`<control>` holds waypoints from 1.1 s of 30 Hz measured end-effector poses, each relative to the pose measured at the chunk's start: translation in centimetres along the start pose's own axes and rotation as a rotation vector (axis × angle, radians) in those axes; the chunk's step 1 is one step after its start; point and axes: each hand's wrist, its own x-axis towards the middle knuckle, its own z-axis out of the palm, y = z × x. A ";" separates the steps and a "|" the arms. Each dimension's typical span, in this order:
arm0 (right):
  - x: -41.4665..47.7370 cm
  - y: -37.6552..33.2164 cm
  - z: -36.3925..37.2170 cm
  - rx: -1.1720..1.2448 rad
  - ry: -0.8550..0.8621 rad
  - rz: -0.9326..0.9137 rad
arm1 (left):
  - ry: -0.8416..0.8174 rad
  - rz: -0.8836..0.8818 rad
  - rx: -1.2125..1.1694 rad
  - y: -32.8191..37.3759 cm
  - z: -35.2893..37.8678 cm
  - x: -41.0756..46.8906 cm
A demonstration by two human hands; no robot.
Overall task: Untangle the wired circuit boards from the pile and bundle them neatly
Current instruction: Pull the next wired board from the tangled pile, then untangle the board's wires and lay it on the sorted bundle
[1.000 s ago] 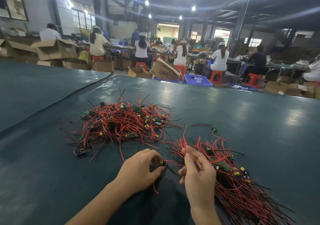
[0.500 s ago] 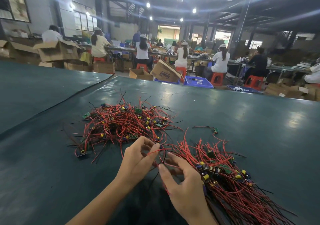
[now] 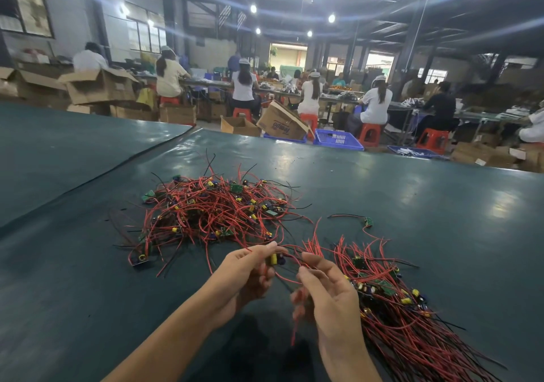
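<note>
Dark green table covering [image 3: 426,205] fills the foreground, and behind it we note a lit workshop where seated workers [image 3: 376,104] face long benches among cardboard boxes [image 3: 100,87], red stools [image 3: 369,134] and a blue crate [image 3: 338,140]. We find both hands raised slightly above the surface, close together at lower centre. The left hand [image 3: 244,275] has its thumb and fingertips pressed together on a small wired board [image 3: 274,259] that carries a yellow component. The right hand [image 3: 331,291] sits just to the right of that grip with its fingers curled, pinching the red leads [image 3: 293,263] that run from the held board across the gap between the hands. One red strand hangs below the right hand, too blurred for us to trace. Beyond the grip and to its left lies the tangled pile [image 3: 212,213], a loose mass of red and black wires with green boards and yellow parts, resting flat on the covering; its nearest strands reach almost to the left fingertips. Immediately right of the grip, and running toward the lower right corner, lies the sorted bundle [image 3: 400,317], its wires roughly parallel and its boards gathered at the end nearest the hands. Farther out, beyond the grip and to its right, a single stray board [image 3: 367,221] rests apart from both heaps.
</note>
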 end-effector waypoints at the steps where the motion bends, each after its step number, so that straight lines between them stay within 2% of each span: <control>1: 0.1 -0.3 0.1 0.084 0.014 0.055 | -0.015 -0.022 -0.009 0.0 -0.1 0.1; 5: 0.0 -1.1 -0.2 0.285 0.000 0.221 | -0.042 -0.067 -0.054 -0.4 -0.1 0.3; 8: -0.3 -1.4 -0.6 0.300 -0.044 0.214 | -0.012 -0.069 -0.070 -0.5 -0.1 0.3; 11: -0.3 -1.3 -0.7 0.233 -0.046 0.149 | -0.004 -0.053 -0.057 -0.5 0.1 0.3; 16: -0.4 0.0 0.1 -0.208 -0.017 -0.137 | -0.016 -0.084 -0.056 -0.6 0.3 0.2; 21: -0.3 0.3 0.1 -0.216 0.061 -0.192 | -0.070 -0.089 0.122 -1.0 0.5 0.0; 25: -0.1 0.6 0.0 -0.207 0.091 -0.221 | -0.137 -0.143 0.056 -0.9 0.4 0.0; 29: -0.1 0.5 -0.4 -0.215 0.069 -0.298 | -0.361 -0.175 -0.043 -0.7 0.0 -0.3; 31: 0.0 0.6 -0.6 -0.239 0.080 -0.332 | -0.425 -0.154 -0.061 -0.5 0.0 -0.5; 33: 0.2 0.7 -0.7 -0.209 0.123 -0.316 | -0.422 -0.069 0.033 -0.8 0.1 -0.7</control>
